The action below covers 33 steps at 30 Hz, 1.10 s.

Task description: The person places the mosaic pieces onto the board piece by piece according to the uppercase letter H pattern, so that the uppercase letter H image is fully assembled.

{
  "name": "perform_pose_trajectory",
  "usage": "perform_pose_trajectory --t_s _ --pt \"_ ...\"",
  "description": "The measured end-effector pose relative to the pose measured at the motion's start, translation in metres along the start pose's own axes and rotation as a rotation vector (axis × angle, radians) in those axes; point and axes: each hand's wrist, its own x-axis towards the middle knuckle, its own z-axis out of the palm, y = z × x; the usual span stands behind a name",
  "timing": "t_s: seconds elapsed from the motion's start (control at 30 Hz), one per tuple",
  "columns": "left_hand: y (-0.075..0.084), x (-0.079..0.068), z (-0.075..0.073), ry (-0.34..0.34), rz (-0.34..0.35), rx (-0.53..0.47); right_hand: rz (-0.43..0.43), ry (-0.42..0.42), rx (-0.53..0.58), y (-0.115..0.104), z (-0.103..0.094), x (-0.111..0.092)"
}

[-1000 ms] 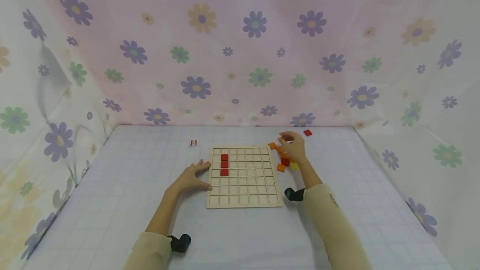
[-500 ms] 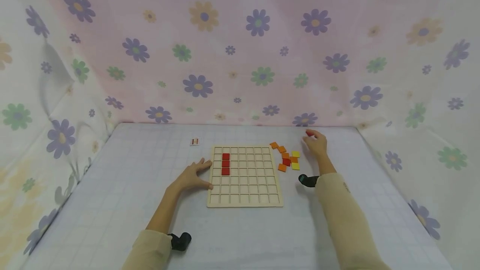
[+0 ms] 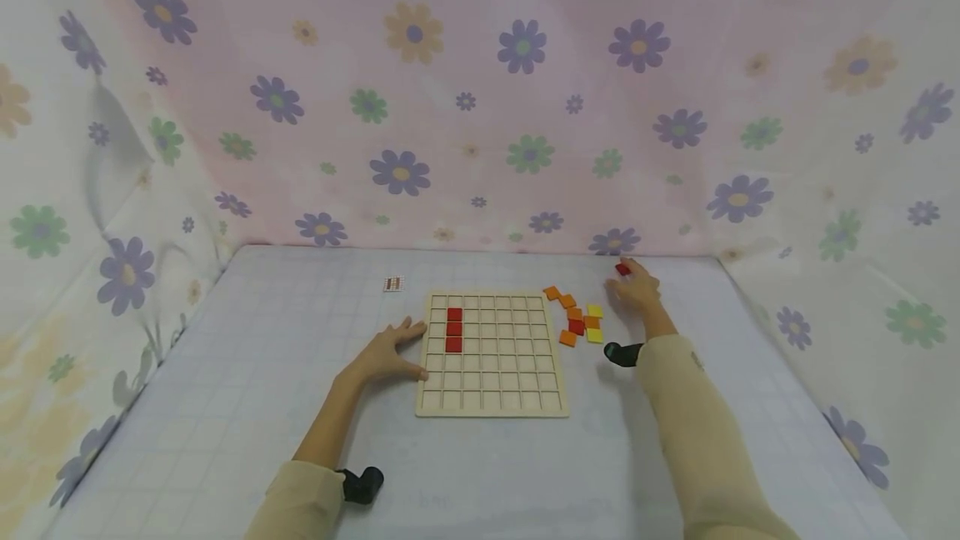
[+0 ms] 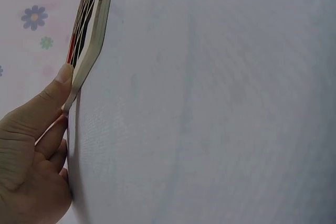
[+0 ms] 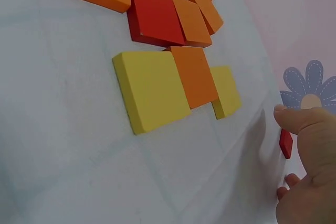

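My left hand [image 3: 384, 355] holds steady the left edge of a pale wooden grid board [image 3: 491, 417], thumb and fingers spread. In the left wrist view the thumb [image 4: 64, 74] touches the board's rim [image 4: 94, 45]. Three red tiles [image 3: 453, 329] sit in one column of the board's cells, near its upper left. My right hand [image 3: 637, 288] reaches over a lone red tile [image 3: 622, 269] near the table's back edge, a fingertip at it. In the right wrist view this red tile [image 5: 285, 144] shows beyond the extended thumb [image 5: 299, 119]; the fingers are partly hidden.
Right of the board lies a loose cluster of orange tiles [image 3: 567, 338], yellow tiles [image 3: 595, 336] and a red tile [image 3: 576, 327]. A small patterned card [image 3: 393, 284] lies behind the board, to the left. Flowered cloth [image 3: 480, 140] hangs behind the table.
My right hand has moved from over the tile cluster, rightward and back, to the lone red tile, which has shifted slightly. The left hand stays at the board's edge.
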Motion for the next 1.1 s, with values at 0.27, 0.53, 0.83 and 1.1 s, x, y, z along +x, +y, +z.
perform_pose_trajectory --t_s 0.27,0.53,0.83,1.1 --pt "-0.001 0.000 0.002 -0.005 0.004 0.001 0.039 -0.091 -0.022 -0.003 -0.001 -0.001" --pt "0.000 0.000 0.001 -0.009 -0.010 0.007 -0.027 -0.043 0.001 -0.002 0.005 -0.002" --pt "0.002 -0.001 0.000 -0.008 -0.014 0.005 -0.159 0.118 0.165 -0.003 0.015 -0.009" --pt "0.000 0.001 0.002 0.001 -0.013 -0.009 -0.074 0.071 0.161 -0.004 0.018 -0.010"
